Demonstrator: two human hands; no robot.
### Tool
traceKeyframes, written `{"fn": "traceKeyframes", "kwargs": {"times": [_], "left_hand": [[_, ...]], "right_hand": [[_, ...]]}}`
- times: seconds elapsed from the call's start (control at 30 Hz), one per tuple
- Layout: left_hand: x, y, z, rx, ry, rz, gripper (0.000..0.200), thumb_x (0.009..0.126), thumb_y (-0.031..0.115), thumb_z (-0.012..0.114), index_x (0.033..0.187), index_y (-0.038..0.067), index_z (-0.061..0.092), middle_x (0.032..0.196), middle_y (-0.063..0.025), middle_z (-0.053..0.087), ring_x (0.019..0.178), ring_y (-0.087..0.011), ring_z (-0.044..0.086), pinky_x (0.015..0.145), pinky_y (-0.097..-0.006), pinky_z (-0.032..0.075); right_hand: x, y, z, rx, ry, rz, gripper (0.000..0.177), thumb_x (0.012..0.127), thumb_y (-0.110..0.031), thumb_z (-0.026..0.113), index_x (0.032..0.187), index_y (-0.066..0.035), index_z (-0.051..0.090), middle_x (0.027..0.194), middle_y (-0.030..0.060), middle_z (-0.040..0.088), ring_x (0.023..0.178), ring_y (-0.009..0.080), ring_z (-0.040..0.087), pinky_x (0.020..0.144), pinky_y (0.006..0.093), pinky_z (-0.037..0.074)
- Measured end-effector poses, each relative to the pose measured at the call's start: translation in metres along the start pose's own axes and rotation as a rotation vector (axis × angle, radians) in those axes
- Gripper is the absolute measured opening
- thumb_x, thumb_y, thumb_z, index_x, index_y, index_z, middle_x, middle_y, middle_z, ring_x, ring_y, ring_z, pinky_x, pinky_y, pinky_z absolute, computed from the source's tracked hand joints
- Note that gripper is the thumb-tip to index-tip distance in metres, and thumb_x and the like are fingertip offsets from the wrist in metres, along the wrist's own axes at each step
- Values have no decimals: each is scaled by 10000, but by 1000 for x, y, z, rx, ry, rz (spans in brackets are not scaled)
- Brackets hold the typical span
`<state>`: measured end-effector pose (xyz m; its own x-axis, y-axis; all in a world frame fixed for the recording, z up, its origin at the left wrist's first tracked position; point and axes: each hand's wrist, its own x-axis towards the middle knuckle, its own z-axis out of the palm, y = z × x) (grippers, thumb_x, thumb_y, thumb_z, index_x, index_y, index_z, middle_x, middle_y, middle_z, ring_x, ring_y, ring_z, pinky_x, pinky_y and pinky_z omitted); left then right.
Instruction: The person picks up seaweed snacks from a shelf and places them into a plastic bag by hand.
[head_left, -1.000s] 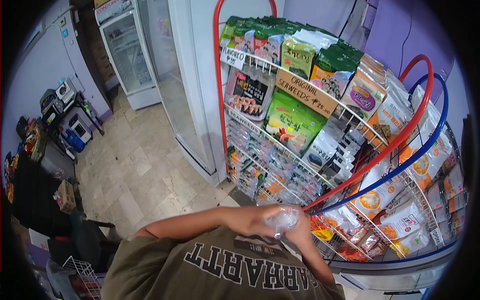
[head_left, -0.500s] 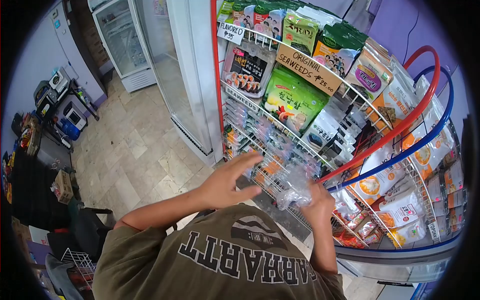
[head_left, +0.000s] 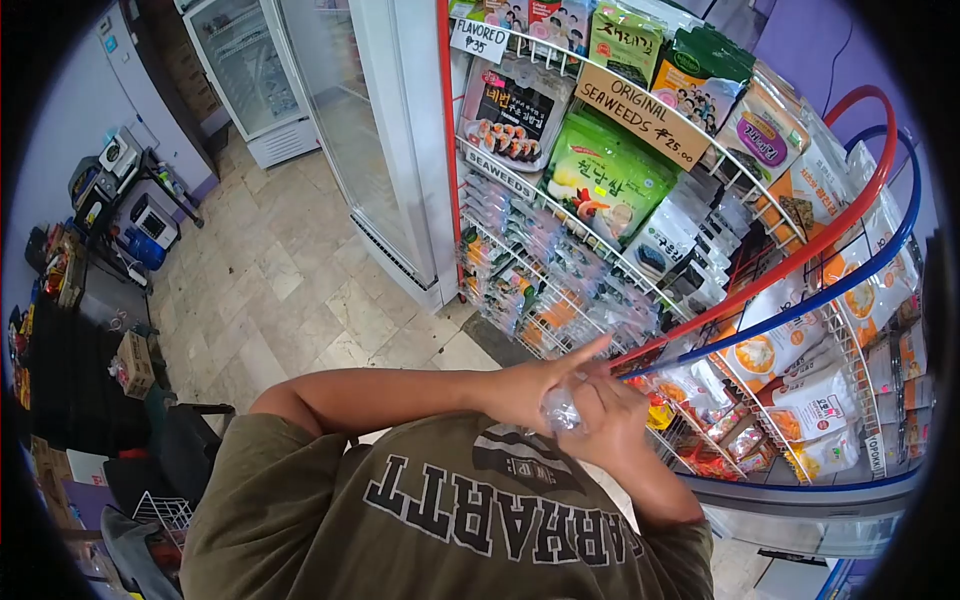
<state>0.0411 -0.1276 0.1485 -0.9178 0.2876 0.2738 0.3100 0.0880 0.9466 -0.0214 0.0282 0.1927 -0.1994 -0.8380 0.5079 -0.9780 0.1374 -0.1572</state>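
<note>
A crumpled wad of clear plastic [head_left: 562, 410] sits between my two hands, in front of my chest. My right hand [head_left: 618, 425] grips it from the right and below. My left hand [head_left: 535, 385] lies over it from the left, palm pressed on the plastic and fingers stretched toward the rack. Both hands hover just in front of the lower shelves of a wire display rack [head_left: 560, 215] filled with seaweed snack packets.
The rack has red [head_left: 800, 265] and blue [head_left: 840, 285] hoop rails and cardboard price signs [head_left: 640, 117]. A glass-door fridge [head_left: 385, 140] stands to its left and another fridge [head_left: 245, 80] farther back. Tiled floor [head_left: 280, 300] lies open at left, with cluttered goods [head_left: 110, 230] along the wall.
My left hand was spread open apart from the plastic; it has come down onto it. The plastic is bunched smaller, and both hands have moved lower, nearer my chest.
</note>
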Motion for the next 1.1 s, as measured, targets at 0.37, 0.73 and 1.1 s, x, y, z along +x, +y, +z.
{"fn": "traceKeyframes", "kwargs": {"times": [0.37, 0.73, 1.1], "left_hand": [[-51, 32, -26, 408, -137, -312, 571, 648, 254, 732, 1102, 61, 445, 870, -179, 606, 812, -367, 603, 697, -411, 479], [-174, 41, -167, 517, -271, -379, 520, 678, 249, 693, 1097, 49, 457, 890, -189, 626, 796, -375, 613, 710, -425, 493], [-243, 54, -291, 730, -153, 24, 425, 588, 147, 722, 973, 73, 558, 777, -149, 618, 720, -319, 618, 635, -384, 489]], "right_hand": [[9, -44, 13, 205, 98, -21, 751, 484, -81, 732, 1183, -83, 455, 1010, 148, 545, 852, 334, 568, 762, 431, 447], [116, -138, 138, 579, 121, 108, 918, 588, -98, 790, 1322, -88, 239, 1327, 257, 305, 1172, 426, 418, 926, 436, 425], [190, -200, 247, 1372, 34, 393, 1150, 522, -227, 857, 1406, -72, 139, 1330, 140, 405, 1186, 262, 441, 1007, 363, 338]]}}
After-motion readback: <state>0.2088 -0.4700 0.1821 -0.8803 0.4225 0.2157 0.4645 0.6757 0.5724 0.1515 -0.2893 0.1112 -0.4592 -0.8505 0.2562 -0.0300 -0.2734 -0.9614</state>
